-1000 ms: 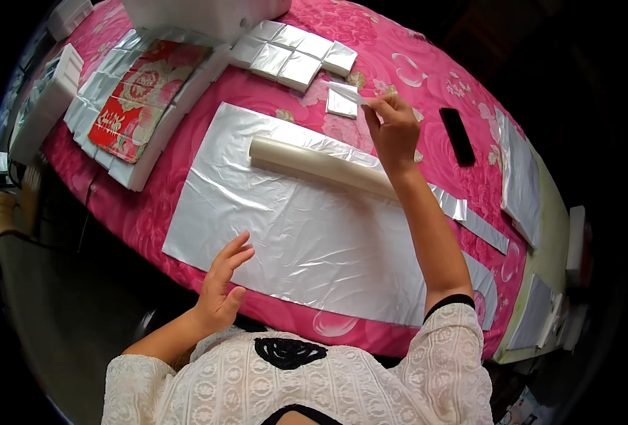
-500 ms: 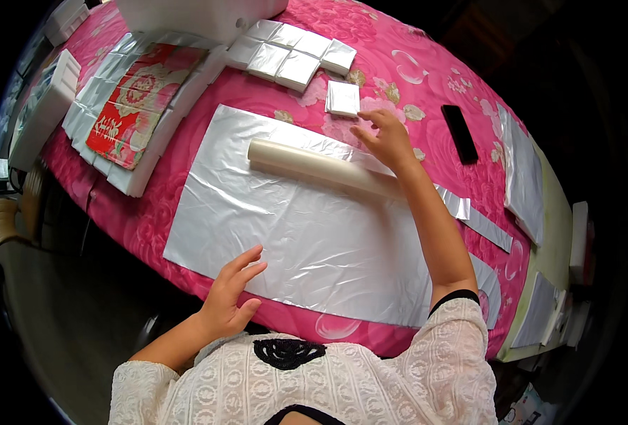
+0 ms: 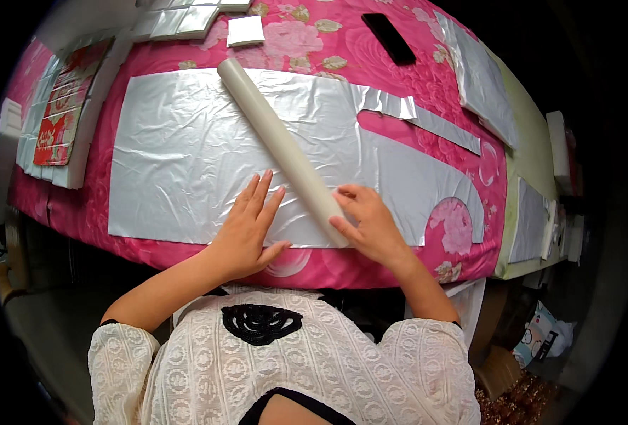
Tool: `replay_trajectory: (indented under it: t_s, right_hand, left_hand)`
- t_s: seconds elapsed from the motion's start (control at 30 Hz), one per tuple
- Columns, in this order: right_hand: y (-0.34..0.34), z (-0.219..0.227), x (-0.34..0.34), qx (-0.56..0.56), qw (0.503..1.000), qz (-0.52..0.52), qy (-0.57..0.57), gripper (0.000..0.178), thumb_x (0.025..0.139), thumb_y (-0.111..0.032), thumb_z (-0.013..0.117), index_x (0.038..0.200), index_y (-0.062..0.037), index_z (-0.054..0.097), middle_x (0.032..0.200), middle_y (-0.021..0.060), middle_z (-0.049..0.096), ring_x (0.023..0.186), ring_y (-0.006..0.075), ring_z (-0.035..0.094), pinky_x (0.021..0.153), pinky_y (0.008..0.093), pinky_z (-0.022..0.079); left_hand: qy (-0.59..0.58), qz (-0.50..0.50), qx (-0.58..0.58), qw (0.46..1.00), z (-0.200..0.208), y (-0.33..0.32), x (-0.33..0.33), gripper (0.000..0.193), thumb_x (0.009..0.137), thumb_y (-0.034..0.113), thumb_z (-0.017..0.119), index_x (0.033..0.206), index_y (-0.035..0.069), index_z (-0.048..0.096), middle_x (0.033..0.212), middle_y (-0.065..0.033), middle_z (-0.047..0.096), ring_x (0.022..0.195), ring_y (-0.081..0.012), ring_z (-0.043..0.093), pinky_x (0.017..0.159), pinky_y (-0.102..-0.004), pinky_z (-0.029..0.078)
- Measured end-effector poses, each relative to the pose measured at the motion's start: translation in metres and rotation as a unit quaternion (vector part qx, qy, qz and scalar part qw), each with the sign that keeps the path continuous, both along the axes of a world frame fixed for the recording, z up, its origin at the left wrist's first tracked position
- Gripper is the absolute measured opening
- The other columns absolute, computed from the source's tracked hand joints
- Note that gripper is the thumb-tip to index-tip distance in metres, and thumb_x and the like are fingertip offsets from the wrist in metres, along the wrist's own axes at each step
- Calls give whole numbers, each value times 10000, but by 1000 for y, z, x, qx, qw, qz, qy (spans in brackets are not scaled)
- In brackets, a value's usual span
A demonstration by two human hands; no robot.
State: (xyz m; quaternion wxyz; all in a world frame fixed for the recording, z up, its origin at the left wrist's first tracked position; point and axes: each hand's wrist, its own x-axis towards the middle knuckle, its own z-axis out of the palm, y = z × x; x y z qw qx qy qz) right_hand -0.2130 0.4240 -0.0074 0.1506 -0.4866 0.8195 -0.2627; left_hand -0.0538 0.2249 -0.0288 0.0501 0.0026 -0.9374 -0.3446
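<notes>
A large silver plastic bag (image 3: pixel 179 156) with cut-out handles lies flat across the table. On it a long whitish tube (image 3: pixel 278 145) rests at a slant, its far end to the left and its near end at the bag's front edge. My right hand (image 3: pixel 369 223) is at that near end, thumb and fingers apart, fingertips against the tube's right side and not wrapped round it. My left hand (image 3: pixel 247 230) lies open with stretched fingers over the front part of the bag, left of the tube.
Small folded silver packets (image 3: pixel 179 21) sit at the back left, with a single packet (image 3: pixel 245 31) nearby. A black phone (image 3: pixel 388 38) lies at the back. Silver sheets (image 3: pixel 478 81) are stacked at right. A red patterned bag (image 3: pixel 65 106) lies on the left pile.
The tube has swung from nearly crosswise to a slant, its near end toward me. My right hand has come down from near the single packet to the tube; the left has moved onto the bag.
</notes>
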Motion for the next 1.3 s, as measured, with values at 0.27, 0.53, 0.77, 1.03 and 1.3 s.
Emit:
replay_trajectory:
  t_s: [0.27,0.53,0.77,1.03,1.3]
  right_hand:
    - [76,-54,-46,30,988,-73,130,568,902,-293,459,1369,8,338,1448,179,294,1346,326,260,1102,418,191]
    - [219,-67,-153,26,874,-417,249,346,878,-133,480,1176,24,563,1250,189,529,1202,304,473,1018,367,355]
    - [199,-35,-135,-11,842,-450,299,114,775,-108,634,837,-13,626,903,103,659,854,274,615,815,382,460]
    - [55,13,-4,-230,931,-273,-76,112,771,-35,668,831,-29,574,711,17,606,558,64,520,507,216,421]
    - [4,28,68,-217,974,39,-57,365,737,-136,703,1059,-20,578,1032,131,605,905,282,589,772,364,486]
  left_hand:
    - [62,-34,-90,993,-16,32,-54,712,761,462,606,1323,72,409,1487,-227,105,1362,-474,10,1085,-537,161]
    - [52,-156,-93,982,-5,72,-61,607,733,515,612,1077,17,559,1421,-211,292,1356,-452,122,1053,-589,183]
    - [28,-190,-83,978,-3,74,-59,633,723,513,623,1129,32,544,1451,-197,248,1373,-440,73,1056,-607,160]
    - [-35,-52,426,902,15,68,-55,419,837,269,624,1142,1,522,1252,-141,474,1100,-240,488,915,-366,413]
    - [-267,87,550,787,19,-23,-37,169,842,151,650,920,9,604,843,-85,662,717,-117,614,690,-258,494]
